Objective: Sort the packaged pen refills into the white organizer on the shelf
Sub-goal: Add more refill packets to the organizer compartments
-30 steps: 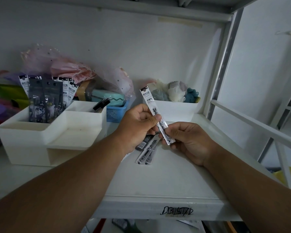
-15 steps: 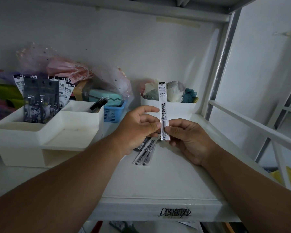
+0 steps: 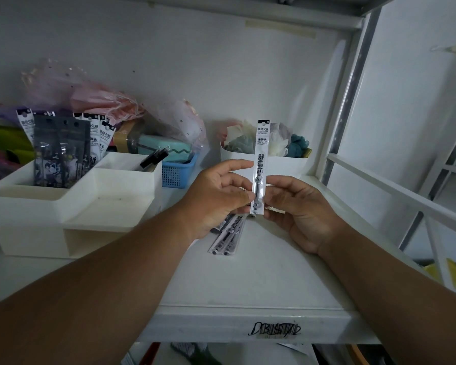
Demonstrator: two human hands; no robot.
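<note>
Tilted a second ago, the white refill pack [image 3: 260, 164] now stands upright, pinched by left hand [image 3: 216, 198] and right hand [image 3: 298, 212].

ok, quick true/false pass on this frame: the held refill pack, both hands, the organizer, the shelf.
1. Both hands pinch one refill pack, held upright. True: left hand, right hand.
2. The white organizer holds no packs. False: packs stand in its back left compartment.
3. More refill packs lie on the shelf under the hands. True.
4. The blue basket sits right of the hands. False: it is left of them, behind the organizer.
</note>
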